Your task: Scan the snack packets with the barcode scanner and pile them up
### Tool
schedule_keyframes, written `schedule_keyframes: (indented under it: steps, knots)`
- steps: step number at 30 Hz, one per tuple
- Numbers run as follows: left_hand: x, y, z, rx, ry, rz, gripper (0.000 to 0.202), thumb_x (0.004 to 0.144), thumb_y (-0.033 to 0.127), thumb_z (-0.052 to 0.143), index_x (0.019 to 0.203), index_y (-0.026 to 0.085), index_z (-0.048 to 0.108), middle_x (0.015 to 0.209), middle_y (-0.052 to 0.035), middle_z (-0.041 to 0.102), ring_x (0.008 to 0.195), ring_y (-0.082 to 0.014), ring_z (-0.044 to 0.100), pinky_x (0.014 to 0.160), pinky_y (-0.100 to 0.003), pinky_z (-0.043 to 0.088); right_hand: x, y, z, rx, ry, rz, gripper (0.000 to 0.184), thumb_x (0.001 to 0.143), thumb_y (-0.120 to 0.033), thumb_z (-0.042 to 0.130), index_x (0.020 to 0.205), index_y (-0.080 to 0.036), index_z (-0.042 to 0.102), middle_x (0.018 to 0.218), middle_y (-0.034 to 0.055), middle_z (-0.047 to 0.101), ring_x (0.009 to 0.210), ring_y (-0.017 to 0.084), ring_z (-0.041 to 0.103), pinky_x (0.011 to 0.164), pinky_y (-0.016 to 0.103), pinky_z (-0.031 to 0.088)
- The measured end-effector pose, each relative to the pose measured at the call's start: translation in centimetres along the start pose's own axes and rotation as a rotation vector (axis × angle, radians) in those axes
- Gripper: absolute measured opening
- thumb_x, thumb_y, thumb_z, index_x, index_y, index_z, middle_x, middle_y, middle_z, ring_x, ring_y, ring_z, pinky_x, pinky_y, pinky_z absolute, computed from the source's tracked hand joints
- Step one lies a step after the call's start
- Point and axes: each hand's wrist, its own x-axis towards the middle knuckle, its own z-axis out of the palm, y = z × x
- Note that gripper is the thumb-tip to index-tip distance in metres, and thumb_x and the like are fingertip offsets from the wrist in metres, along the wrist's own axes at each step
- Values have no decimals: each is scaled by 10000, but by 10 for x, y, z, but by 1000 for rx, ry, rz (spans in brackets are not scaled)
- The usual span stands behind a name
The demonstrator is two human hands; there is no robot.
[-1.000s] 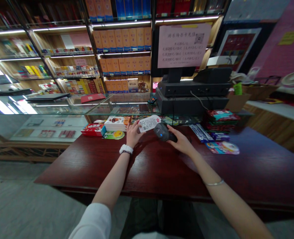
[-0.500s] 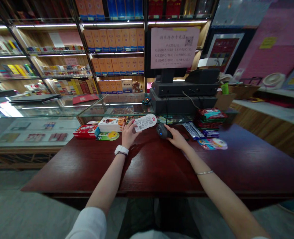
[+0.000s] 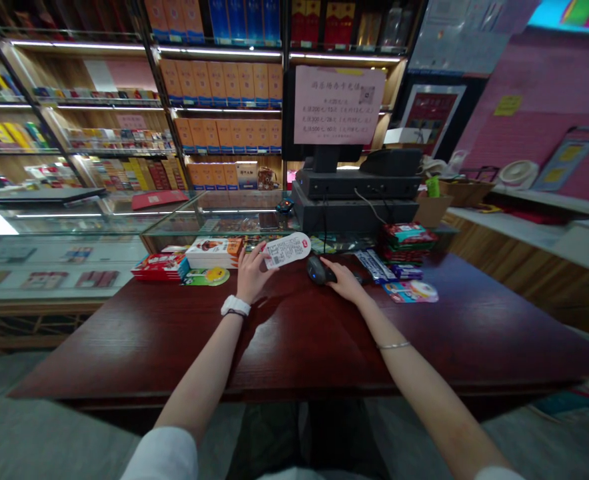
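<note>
My left hand [image 3: 252, 272], with a white band at the wrist, pinches one end of a white round-ended package [image 3: 291, 250]. Its printed side, with small text, a barcode and a red mark, faces me. My right hand [image 3: 344, 281] is wrapped round a dark barcode scanner [image 3: 318, 269] with a blue light, held low over the table. The scanner's head is close to the package's right end. Just left of my left hand are a white and orange box [image 3: 209, 253], a red box [image 3: 158, 266] and a green and yellow package [image 3: 209, 276].
A dark red table [image 3: 294, 347] spans the front. Blue wrappers [image 3: 374, 265], a stack of red-green packets [image 3: 408, 241] and a colourful package [image 3: 411, 291] lie right. Behind stand a glass case [image 3: 224, 202], a register base [image 3: 349, 210] and a monitor with a paper sign [image 3: 338, 105].
The view has turned slightly to the right, so the scene sits further left. Both hands keep their grips, and the package and scanner stay close together.
</note>
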Motion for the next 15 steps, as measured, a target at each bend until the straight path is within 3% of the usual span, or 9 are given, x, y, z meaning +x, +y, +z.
schedule_keyframes:
  steps: [5, 8, 12, 15]
  knots:
    - [1, 4, -1, -1, -18, -1, 234, 767, 319, 761, 948, 267, 623, 1403, -59, 576, 1206, -278, 597, 1176, -537, 260, -1, -3, 0, 32, 30, 17, 784, 697, -73, 556, 1449, -266, 441, 1198, 85, 629, 1112, 267, 575, 981, 459, 440]
    - [1, 9, -2, -6, -25, 6, 242, 764, 323, 766, 949, 265, 621, 1393, -63, 585, 1190, -271, 608, 1181, -532, 257, 0, -9, -4, 159, 117, 1, 724, 655, -73, 513, 1361, -230, 528, 1271, 96, 608, 1170, 267, 563, 1045, 490, 413]
    - [0, 18, 0, -28, -47, 54, 236, 773, 334, 761, 946, 262, 617, 1395, -66, 583, 1201, -261, 603, 1195, -528, 235, 2, -23, -14, 369, 298, 45, 554, 769, -222, 562, 1322, -214, 535, 1256, 100, 626, 1138, 242, 591, 1049, 468, 437]
    - [-1, 28, 0, -54, -69, 98, 238, 779, 340, 757, 951, 258, 615, 1396, -65, 583, 1179, -253, 616, 1200, -529, 231, 3, -34, -20, 477, 359, 88, 547, 812, -376, 620, 1326, -218, 524, 1214, 95, 658, 1091, 234, 624, 1020, 450, 469]
